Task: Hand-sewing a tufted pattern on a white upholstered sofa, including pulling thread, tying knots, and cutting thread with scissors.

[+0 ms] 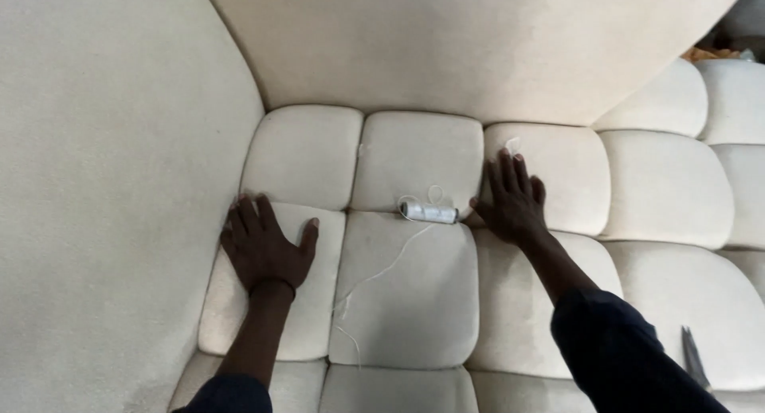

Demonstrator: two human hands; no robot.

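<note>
Cushioned seat point(406, 293) bears thread spool point(430, 213) beside right hand point(512, 204).

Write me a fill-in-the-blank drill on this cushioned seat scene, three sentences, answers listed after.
1. The left hand lies flat on a cream seat cushion with its fingers ____.
2. The spool of white thread lies in the seam between cushions, just to the ____ of the right hand in the picture.
3. A loose white thread trails from the spool across the ____ cushion toward the camera.

Missing words: spread; left; middle
</note>
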